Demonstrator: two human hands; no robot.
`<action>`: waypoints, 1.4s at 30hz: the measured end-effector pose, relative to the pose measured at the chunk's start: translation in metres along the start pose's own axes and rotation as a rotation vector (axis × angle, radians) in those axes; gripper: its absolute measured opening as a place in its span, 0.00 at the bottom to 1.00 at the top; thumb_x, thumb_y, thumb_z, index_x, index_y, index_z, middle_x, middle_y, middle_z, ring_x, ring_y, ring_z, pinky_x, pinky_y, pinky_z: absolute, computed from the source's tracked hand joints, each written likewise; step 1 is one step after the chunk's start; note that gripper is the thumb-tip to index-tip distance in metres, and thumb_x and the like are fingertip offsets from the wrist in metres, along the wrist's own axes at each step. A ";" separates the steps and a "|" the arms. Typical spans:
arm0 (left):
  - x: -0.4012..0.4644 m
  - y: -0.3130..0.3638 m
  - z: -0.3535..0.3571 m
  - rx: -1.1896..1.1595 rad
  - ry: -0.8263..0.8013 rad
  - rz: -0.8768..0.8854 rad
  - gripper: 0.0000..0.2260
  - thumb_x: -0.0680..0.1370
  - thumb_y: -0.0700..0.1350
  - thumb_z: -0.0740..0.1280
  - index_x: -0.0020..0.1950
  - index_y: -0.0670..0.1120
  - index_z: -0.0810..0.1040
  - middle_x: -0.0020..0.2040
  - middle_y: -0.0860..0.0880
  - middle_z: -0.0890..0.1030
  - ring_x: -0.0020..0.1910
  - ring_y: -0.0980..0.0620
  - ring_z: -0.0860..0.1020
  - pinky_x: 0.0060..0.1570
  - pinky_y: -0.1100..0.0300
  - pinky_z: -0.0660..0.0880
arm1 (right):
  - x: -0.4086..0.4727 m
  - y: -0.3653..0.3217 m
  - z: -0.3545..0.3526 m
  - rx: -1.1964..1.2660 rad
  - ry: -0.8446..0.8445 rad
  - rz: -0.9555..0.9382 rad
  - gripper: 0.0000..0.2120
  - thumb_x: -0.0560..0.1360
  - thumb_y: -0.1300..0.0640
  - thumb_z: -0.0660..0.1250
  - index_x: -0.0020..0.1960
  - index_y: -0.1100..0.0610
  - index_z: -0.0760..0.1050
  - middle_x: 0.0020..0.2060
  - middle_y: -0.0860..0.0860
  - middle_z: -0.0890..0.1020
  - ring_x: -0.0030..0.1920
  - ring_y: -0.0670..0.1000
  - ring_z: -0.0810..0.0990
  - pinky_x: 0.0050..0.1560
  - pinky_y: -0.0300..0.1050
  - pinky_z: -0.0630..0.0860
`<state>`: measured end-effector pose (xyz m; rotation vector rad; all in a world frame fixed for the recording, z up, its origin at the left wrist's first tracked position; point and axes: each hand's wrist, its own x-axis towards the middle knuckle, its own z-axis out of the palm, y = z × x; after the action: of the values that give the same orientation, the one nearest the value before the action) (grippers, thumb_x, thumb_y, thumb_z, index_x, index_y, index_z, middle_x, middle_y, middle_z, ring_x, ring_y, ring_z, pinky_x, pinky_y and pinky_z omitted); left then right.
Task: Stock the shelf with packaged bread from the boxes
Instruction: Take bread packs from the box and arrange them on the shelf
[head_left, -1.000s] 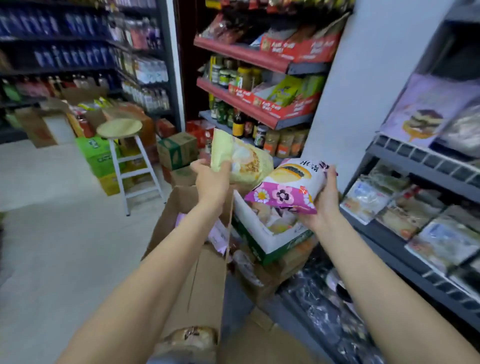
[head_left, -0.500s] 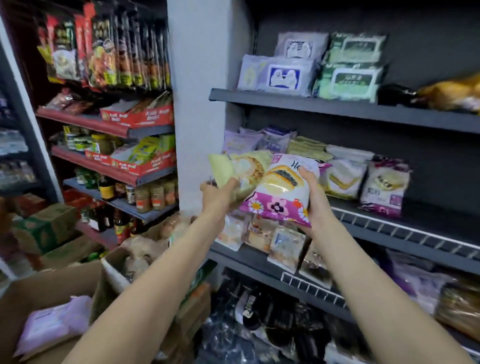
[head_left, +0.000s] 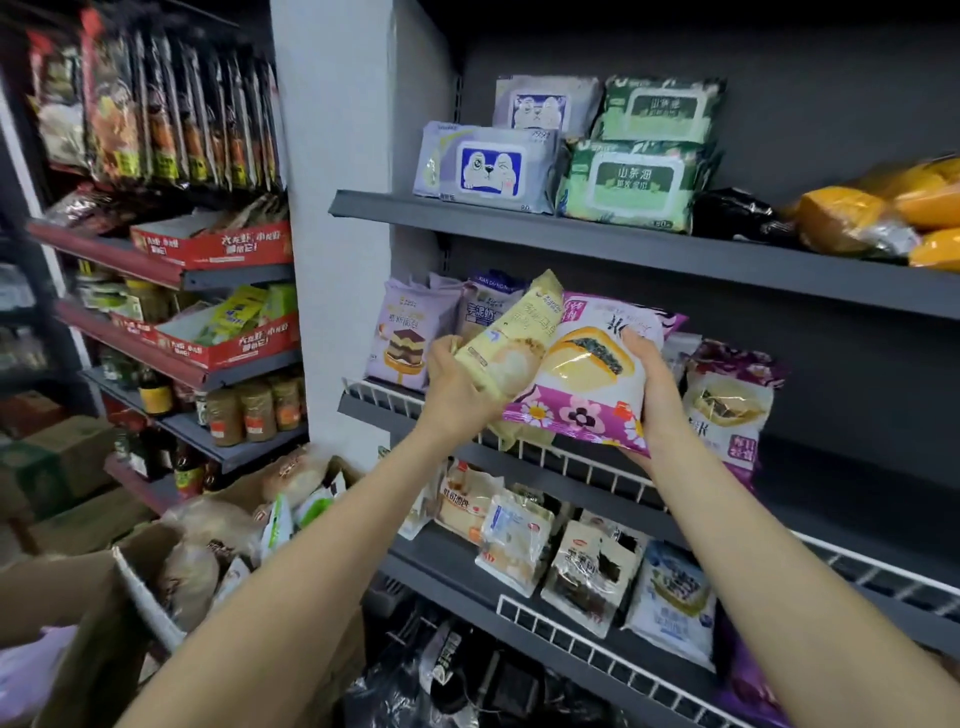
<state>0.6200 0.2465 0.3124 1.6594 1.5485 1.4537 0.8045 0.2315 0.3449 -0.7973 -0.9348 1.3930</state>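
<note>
My left hand (head_left: 457, 387) grips a pale yellow bread packet (head_left: 511, 343), tilted up to the right. My right hand (head_left: 655, 395) grips a purple and white flowered bread packet (head_left: 587, 379) from its right side. Both packets are held up just in front of the middle grey shelf (head_left: 810, 499), above its white wire front rail (head_left: 587, 465). More bread packets stand on that shelf: a lilac cake-print one (head_left: 402, 332) at the left and a matching purple one (head_left: 727, 400) at the right. An open cardboard box (head_left: 119, 613) with packaged bread sits at lower left.
The upper shelf (head_left: 623, 244) holds wet-wipe packs (head_left: 488, 166) and orange packets (head_left: 883, 213). The lower shelf (head_left: 467, 582) carries several small bread packets (head_left: 587, 571). A white pillar (head_left: 337, 260) separates this unit from red shelves (head_left: 171, 358) of jars and snacks at left.
My view swung from the boxes on the floor to the grey shelf. Both hands rose and moved forward with their packets, closer to the middle shelf.
</note>
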 end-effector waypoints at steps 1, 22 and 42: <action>0.003 -0.002 -0.001 0.075 0.000 0.063 0.38 0.68 0.37 0.73 0.72 0.46 0.54 0.67 0.43 0.61 0.60 0.48 0.69 0.55 0.60 0.69 | 0.006 0.001 0.001 -0.009 -0.011 0.005 0.14 0.75 0.47 0.64 0.53 0.55 0.78 0.40 0.54 0.85 0.38 0.54 0.85 0.41 0.48 0.82; 0.159 -0.077 -0.005 0.488 -0.020 0.070 0.28 0.71 0.47 0.74 0.62 0.39 0.63 0.53 0.39 0.79 0.53 0.37 0.78 0.45 0.50 0.74 | 0.109 0.045 0.067 0.042 0.173 0.013 0.17 0.74 0.49 0.67 0.58 0.57 0.77 0.51 0.59 0.83 0.50 0.59 0.82 0.56 0.58 0.77; 0.159 -0.089 0.030 0.333 -0.234 -0.089 0.35 0.69 0.51 0.74 0.66 0.37 0.60 0.63 0.37 0.71 0.61 0.39 0.74 0.57 0.52 0.73 | 0.102 0.075 0.034 -0.097 0.351 -0.191 0.21 0.74 0.54 0.69 0.64 0.59 0.73 0.53 0.58 0.83 0.50 0.57 0.84 0.45 0.51 0.83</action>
<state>0.5784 0.4249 0.2874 1.8403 1.7727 0.9543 0.7365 0.3342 0.3001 -0.9628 -0.7850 1.0077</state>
